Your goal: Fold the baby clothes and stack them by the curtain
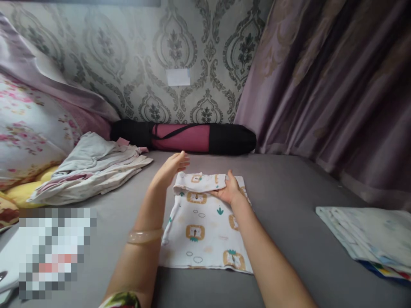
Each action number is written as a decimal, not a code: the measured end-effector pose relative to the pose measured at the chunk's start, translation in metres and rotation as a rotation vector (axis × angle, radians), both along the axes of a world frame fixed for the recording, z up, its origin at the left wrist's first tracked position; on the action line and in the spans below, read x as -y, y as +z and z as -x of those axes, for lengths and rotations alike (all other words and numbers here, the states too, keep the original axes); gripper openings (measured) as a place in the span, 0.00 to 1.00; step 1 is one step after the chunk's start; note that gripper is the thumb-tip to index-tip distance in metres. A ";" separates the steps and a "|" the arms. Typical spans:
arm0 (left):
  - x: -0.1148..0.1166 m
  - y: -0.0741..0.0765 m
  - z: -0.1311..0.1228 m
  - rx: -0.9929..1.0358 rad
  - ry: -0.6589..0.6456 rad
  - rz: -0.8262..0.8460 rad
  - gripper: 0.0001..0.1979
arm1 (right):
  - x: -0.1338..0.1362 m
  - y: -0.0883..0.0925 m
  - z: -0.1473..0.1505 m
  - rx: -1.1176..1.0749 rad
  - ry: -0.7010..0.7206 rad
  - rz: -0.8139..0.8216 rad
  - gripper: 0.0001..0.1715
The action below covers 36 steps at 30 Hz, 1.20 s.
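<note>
A white cloth [208, 244] printed with orange lion faces and green leaves lies flat on the grey bed sheet, its far end turned over into a flap [205, 182]. At the flap's left end, my left hand [173, 167] is raised with its fingers stretched out, holding nothing; a pale bangle [145, 236] circles that forearm. My right hand [230, 188] rests against the flap's right part, thumb pointing up and fingers laid flat along its near edge. Some of the cloth's right side is hidden by my right forearm.
A black and dark-pink long bag [181, 137] lies along the wall. Crumpled pale clothes [96, 167] and a floral pillow [25, 124] are at left, near a blurred white item [54, 252]. Folded cloths [369, 235] lie at right below purple curtains [321, 85].
</note>
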<state>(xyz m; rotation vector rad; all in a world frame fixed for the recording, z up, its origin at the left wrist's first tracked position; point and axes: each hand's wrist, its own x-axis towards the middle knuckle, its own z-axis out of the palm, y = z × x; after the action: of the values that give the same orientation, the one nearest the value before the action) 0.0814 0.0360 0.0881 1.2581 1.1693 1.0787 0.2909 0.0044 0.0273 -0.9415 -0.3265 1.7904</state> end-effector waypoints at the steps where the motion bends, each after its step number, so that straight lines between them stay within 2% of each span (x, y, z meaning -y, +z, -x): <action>1: -0.003 -0.004 0.012 -0.178 0.032 -0.015 0.21 | 0.000 -0.002 -0.001 -0.011 0.010 0.002 0.37; 2: -0.005 -0.009 0.023 -0.364 0.038 -0.018 0.19 | -0.001 -0.004 -0.001 -0.009 0.017 0.011 0.34; 5: -0.007 -0.018 0.042 -0.823 -0.093 0.052 0.16 | -0.005 -0.007 0.002 0.044 -0.021 0.017 0.18; 7: -0.004 -0.020 0.043 -0.979 -0.188 0.128 0.20 | -0.007 -0.008 0.002 0.108 -0.076 0.002 0.10; 9: -0.001 -0.022 0.037 -1.037 -0.253 0.178 0.25 | -0.010 -0.007 0.000 0.188 -0.133 -0.023 0.11; 13: 0.001 -0.027 0.023 -1.075 -0.328 0.185 0.26 | -0.011 -0.006 -0.012 0.425 -0.185 -0.055 0.13; 17: -0.003 -0.037 0.019 -1.144 -0.359 0.265 0.24 | -0.009 -0.008 -0.026 0.607 -0.106 -0.023 0.11; 20: -0.005 -0.044 0.019 -1.080 -0.395 0.315 0.25 | -0.006 -0.010 -0.035 0.688 -0.069 -0.021 0.09; 24: 0.000 -0.040 0.022 -0.962 -0.367 0.280 0.21 | -0.003 -0.010 -0.041 0.899 -0.019 -0.043 0.10; 29: 0.005 -0.029 0.029 -0.771 -0.356 0.287 0.20 | 0.000 -0.003 -0.047 1.041 -0.004 -0.100 0.12; 36: -0.002 -0.036 0.032 -0.805 -0.277 0.288 0.20 | 0.000 -0.005 -0.055 1.259 0.062 -0.183 0.12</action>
<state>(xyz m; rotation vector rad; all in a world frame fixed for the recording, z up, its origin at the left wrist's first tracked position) 0.0499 0.0383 0.0520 1.6095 1.6019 0.1581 0.3463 0.0041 0.0227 -1.8293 -1.2696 0.9667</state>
